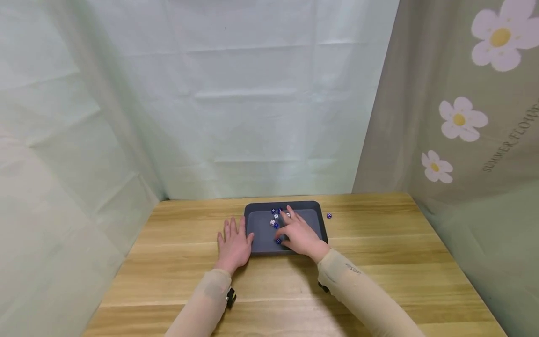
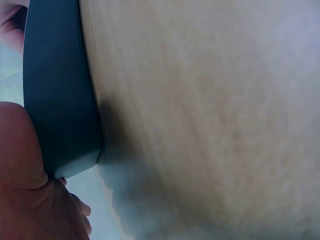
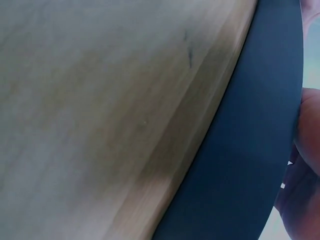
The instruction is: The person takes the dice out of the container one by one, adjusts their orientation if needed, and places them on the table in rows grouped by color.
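A dark grey tray [image 1: 259,245] lies on the table with several blue and white dice in it. My left hand [image 1: 236,245] rests with fingers spread at the tray's left side, its thumb at the rim; the left wrist view shows it by the tray's corner [image 2: 70,150]. Over the tray's right half is my right hand [image 1: 301,234]. Its thumb and index finger pinch a blue die [image 1: 278,241] near the front of the tray, while other fingers reach out over the back. Farther back sit a white die [image 1: 272,223] and a blue die [image 1: 276,225] side by side.
Another blue die [image 1: 329,216] lies on the wooden table [image 1: 379,262] just right of the tray. A pale curtain [image 1: 252,117] hangs behind the table's back edge, and a flowered curtain [image 1: 396,117] stands at the right.
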Available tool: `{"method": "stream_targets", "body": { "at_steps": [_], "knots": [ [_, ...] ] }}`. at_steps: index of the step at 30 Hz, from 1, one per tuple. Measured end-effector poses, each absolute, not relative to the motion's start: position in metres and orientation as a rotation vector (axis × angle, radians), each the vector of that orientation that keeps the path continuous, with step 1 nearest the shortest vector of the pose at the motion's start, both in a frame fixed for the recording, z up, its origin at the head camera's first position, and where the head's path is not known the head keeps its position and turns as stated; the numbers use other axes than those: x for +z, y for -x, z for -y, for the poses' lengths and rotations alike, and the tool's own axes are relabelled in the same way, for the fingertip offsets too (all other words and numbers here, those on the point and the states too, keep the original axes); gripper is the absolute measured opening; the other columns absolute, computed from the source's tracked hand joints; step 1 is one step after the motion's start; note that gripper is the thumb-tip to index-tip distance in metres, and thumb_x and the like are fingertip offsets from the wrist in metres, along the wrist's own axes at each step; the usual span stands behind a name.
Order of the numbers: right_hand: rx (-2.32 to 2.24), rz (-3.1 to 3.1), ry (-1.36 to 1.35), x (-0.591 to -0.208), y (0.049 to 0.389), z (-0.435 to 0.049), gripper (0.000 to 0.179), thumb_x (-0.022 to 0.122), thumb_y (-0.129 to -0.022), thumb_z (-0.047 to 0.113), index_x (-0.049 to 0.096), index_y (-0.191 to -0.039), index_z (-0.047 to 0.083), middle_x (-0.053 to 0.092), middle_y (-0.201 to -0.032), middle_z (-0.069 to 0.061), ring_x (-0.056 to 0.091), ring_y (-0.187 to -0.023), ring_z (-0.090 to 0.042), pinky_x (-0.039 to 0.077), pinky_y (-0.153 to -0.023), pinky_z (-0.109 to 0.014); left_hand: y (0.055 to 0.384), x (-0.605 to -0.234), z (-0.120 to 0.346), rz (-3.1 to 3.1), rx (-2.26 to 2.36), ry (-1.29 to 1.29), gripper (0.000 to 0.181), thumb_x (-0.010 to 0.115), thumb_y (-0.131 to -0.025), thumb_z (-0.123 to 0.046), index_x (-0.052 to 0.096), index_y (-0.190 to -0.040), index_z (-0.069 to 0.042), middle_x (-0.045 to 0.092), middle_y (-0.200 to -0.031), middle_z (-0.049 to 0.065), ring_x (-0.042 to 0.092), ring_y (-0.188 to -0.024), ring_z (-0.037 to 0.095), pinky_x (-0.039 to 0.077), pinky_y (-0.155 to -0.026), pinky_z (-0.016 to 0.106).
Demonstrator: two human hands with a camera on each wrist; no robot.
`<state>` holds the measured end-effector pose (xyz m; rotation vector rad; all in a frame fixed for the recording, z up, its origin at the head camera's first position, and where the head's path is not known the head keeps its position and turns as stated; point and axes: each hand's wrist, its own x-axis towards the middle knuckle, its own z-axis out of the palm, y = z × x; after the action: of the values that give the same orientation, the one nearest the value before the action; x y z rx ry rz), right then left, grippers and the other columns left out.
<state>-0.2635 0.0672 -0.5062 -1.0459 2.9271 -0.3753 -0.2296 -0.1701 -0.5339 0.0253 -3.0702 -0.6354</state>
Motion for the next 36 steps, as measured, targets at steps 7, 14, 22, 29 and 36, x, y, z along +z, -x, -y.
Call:
{"method": "stream_targets", "body": {
  "at_steps": [7, 14, 22, 29, 36],
  "knots": [
    [-0.354, -2.943, 1.046, -0.5069, 0.2635, -0.066, 0.021, 0.087, -0.093, 0.022, 0.085, -0.113, 0.029, 0.04, -0.167, -0.022, 0.015, -0.162, -0.045, 0.027, -0.126, -0.058, 0.2296, -0.5322, 0.1692, 3.088, -0.615, -0.023, 0.07, 0.045, -0.114, -0.037, 0.018, -0.172, -0.006, 0.01, -0.174, 0.031, 0.001, -0.162, 0.049, 0.006, -0.123, 0.075],
    [-0.362, -2.948, 1.033, -0.5086, 0.263, -0.0642, 0.02, 0.087, -0.092, 0.02, 0.085, -0.111, 0.028, 0.041, -0.167, -0.021, 0.015, -0.162, -0.044, 0.026, -0.126, -0.058, 0.2282, -0.5328, 0.1677, 3.093, -0.606, -0.024, 0.07, 0.046, -0.114, -0.036, 0.019, -0.171, -0.006, 0.011, -0.174, 0.032, 0.002, -0.161, 0.05, 0.006, -0.123, 0.075],
    [-0.319, -2.956, 1.017, -0.5083, 0.2654, -0.0641, 0.019, 0.087, -0.093, 0.021, 0.085, -0.11, 0.029, 0.04, -0.168, -0.018, 0.014, -0.162, -0.043, 0.026, -0.126, -0.058, 0.2304, -0.5308, 0.1658, 3.094, -0.609, -0.033, 0.071, 0.046, -0.114, -0.038, 0.02, -0.171, -0.006, 0.012, -0.174, 0.031, 0.003, -0.162, 0.049, 0.007, -0.124, 0.074],
    [-0.345, -2.963, 1.022, -0.5051, 0.2649, -0.065, 0.016, 0.087, -0.093, 0.02, 0.084, -0.107, 0.027, 0.041, -0.167, -0.02, 0.015, -0.162, -0.043, 0.027, -0.126, -0.059, 0.2319, -0.5299, 0.1657, 3.097, -0.6, -0.033, 0.071, 0.045, -0.114, -0.038, 0.019, -0.172, -0.006, 0.01, -0.174, 0.031, 0.002, -0.162, 0.049, 0.006, -0.124, 0.074],
    [-0.328, -2.953, 1.024, -0.5058, 0.2657, -0.0633, 0.015, 0.086, -0.094, 0.022, 0.084, -0.109, 0.028, 0.04, -0.168, -0.02, 0.014, -0.162, -0.043, 0.026, -0.127, -0.059, 0.2305, -0.5296, 0.1667, 3.105, -0.591, -0.044, 0.071, 0.045, -0.114, -0.039, 0.017, -0.172, -0.007, 0.01, -0.175, 0.03, 0.002, -0.162, 0.049, 0.007, -0.124, 0.073]
  ]
}}
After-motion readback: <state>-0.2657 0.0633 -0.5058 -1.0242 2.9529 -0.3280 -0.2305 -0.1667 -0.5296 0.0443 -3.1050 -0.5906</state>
